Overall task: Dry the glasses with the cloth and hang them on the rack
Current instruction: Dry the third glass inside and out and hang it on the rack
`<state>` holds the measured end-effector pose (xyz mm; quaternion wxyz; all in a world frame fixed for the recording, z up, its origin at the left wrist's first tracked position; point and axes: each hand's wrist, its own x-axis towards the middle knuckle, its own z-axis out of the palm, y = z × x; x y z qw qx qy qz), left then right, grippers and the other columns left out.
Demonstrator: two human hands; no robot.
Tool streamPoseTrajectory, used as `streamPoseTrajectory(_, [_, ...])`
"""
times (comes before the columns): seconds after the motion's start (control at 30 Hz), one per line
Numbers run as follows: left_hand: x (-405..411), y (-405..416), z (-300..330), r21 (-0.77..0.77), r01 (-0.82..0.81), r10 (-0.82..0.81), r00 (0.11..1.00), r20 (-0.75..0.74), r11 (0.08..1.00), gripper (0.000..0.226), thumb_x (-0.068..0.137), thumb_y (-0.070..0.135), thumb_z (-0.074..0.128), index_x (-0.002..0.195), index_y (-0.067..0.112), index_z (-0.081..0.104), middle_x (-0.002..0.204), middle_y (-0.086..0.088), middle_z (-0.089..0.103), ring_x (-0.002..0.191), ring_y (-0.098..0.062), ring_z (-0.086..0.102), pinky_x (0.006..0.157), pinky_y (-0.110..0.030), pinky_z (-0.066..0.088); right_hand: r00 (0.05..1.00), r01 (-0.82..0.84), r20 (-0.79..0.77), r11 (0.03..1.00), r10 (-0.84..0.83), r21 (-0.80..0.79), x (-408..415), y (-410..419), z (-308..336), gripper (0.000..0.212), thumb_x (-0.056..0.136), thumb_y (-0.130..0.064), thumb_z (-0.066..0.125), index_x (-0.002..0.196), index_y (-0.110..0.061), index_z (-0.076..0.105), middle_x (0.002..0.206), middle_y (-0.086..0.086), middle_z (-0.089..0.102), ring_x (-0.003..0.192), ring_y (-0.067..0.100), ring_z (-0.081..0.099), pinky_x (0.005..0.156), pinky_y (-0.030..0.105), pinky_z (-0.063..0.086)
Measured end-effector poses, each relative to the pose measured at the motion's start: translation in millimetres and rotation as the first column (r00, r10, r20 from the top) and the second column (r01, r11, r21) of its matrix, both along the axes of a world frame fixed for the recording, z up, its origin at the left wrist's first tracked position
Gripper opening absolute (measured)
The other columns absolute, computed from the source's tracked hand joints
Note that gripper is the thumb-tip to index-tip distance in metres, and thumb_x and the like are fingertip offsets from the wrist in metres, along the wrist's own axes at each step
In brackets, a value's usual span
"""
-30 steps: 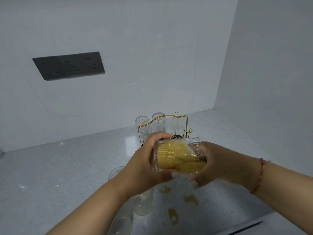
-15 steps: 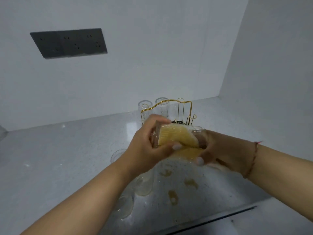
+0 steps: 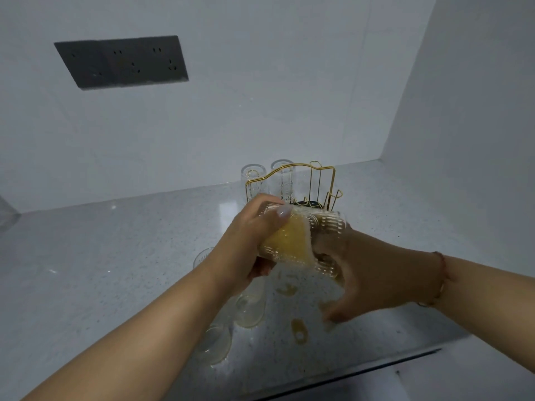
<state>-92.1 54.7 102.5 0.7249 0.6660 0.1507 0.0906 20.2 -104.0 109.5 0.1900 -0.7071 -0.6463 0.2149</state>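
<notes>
The counter (image 3: pixel 101 256) lies bare to the left, and open to the right of the rack (image 3: pixel 292 183) as far as the side wall (image 3: pixel 477 140). The rack stands near the back wall, two glasses (image 3: pixel 285 180) hung on its left pegs, its right pegs (image 3: pixel 333 195) bare. Three more glasses (image 3: pixel 249 309) crowd the counter under the left hand (image 3: pixel 246 247). Yellowish spots (image 3: pixel 298 329) mark the counter in front.
</notes>
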Motion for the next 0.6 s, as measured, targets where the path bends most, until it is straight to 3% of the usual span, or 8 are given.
streamPoseTrajectory(0.07, [-3.4, 1.3, -2.8, 0.1, -0.01, -0.004, 0.991, 0.134, 0.995, 0.037, 0.065, 0.057, 0.064, 0.092, 0.033, 0.063, 0.083, -0.002, 0.059, 0.052, -0.014, 0.053, 0.039, -0.023, 0.036, 0.9, -0.021, -0.437, 1.0, 0.012, -0.017, 2.8, -0.5, 9.6, 0.088, 0.056, -0.034, 0.087, 0.133, -0.02, 0.045, 0.129, -0.01, 0.056, 0.12, 0.011, 0.054, 0.099, 0.027, 0.046])
streamPoseTrajectory(0.13, [-7.8, 3.1, -3.5, 0.252, -0.032, -0.037, 0.964, 0.264, 0.967, 0.035, 0.066, 0.051, 0.066, 0.096, 0.034, 0.062, 0.084, 0.0, 0.06, 0.058, -0.013, 0.058, 0.039, -0.024, 0.041, 0.562, -0.068, -0.827, 0.997, 0.015, -0.028, 0.4, -1.0, 12.2, 0.086, 0.055, -0.029, 0.087, 0.13, -0.01, 0.05, 0.128, 0.007, 0.058, 0.12, 0.025, 0.055, 0.097, 0.032, 0.047])
streamPoseTrajectory(0.2, [-11.1, 6.3, -4.1, 0.397, -0.045, -0.105, 0.932, 0.348, 0.917, 0.036, 0.069, 0.045, 0.066, 0.102, 0.032, 0.06, 0.092, 0.005, 0.059, 0.069, -0.007, 0.061, 0.047, -0.021, 0.049, 0.343, -0.044, -0.939, 0.998, -0.02, -0.037, -0.5, -1.0, 9.1, 0.081, 0.051, -0.033, 0.089, 0.123, -0.011, 0.058, 0.121, 0.016, 0.059, 0.116, 0.031, 0.056, 0.094, 0.034, 0.049])
streamPoseTrajectory(0.3, [-11.5, 12.2, -4.3, 0.346, 0.075, -0.165, 0.957, 0.238, 0.935, 0.045, 0.068, 0.044, 0.069, 0.111, 0.04, 0.056, 0.101, 0.012, 0.061, 0.074, -0.014, 0.065, 0.048, -0.035, 0.054, 0.624, 0.034, -0.781, 0.999, -0.033, -0.015, -1.3, -1.5, 12.2, 0.076, 0.049, -0.047, 0.087, 0.116, -0.019, 0.062, 0.112, 0.004, 0.068, 0.108, 0.021, 0.064, 0.089, 0.033, 0.052])
streamPoseTrajectory(0.4, [-8.8, 7.1, -1.0, -0.004, 0.14, -0.14, 0.99, -0.016, 0.99, 0.059, 0.064, 0.059, 0.067, 0.116, 0.035, 0.055, 0.101, -0.009, 0.062, 0.059, -0.023, 0.065, 0.041, -0.029, 0.046, 0.992, 0.007, -0.123, 0.991, 0.01, 0.135, -2.6, 0.6, 11.8, 0.076, 0.058, -0.056, 0.079, 0.124, -0.027, 0.054, 0.129, -0.012, 0.058, 0.122, 0.004, 0.05, 0.11, 0.039, 0.034])
streamPoseTrajectory(0.47, [-6.2, -0.5, 0.3, -0.15, 0.045, -0.065, 0.989, -0.131, 0.988, 0.055, 0.062, 0.064, 0.067, 0.105, 0.031, 0.059, 0.084, -0.008, 0.06, 0.05, -0.017, 0.055, 0.041, -0.022, 0.039, 0.937, -0.053, 0.35, 0.986, -0.006, 0.161, -6.6, 2.6, 4.1, 0.083, 0.064, -0.067, 0.068, 0.135, -0.034, 0.042, 0.145, -0.018, 0.04, 0.136, -0.001, 0.029, 0.118, 0.047, -0.004])
streamPoseTrajectory(0.53, [-5.0, -4.1, -3.3, -0.041, -0.015, 0.011, 0.995, -0.095, 0.999, 0.054, 0.055, 0.066, 0.074, 0.095, 0.033, 0.061, 0.077, -0.002, 0.061, 0.05, -0.011, 0.054, 0.042, -0.023, 0.039, 0.931, -0.061, 0.365, 0.991, 0.014, 0.116, -10.0, 0.1, 1.9, 0.087, 0.064, -0.069, 0.067, 0.139, -0.036, 0.037, 0.149, -0.018, 0.033, 0.14, 0.001, 0.023, 0.117, 0.05, -0.009])
streamPoseTrajectory(0.6, [-8.3, -5.8, -5.4, 0.11, -0.028, 0.022, 0.998, 0.053, 0.994, 0.063, 0.047, 0.071, 0.078, 0.095, 0.035, 0.059, 0.077, 0.006, 0.064, 0.055, -0.006, 0.059, 0.042, -0.021, 0.042, 0.997, -0.076, 0.003, 0.989, 0.077, 0.129, -7.9, -1.3, 6.6, 0.083, 0.06, -0.057, 0.077, 0.133, -0.034, 0.044, 0.142, -0.016, 0.044, 0.134, 0.004, 0.037, 0.116, 0.042, 0.024])
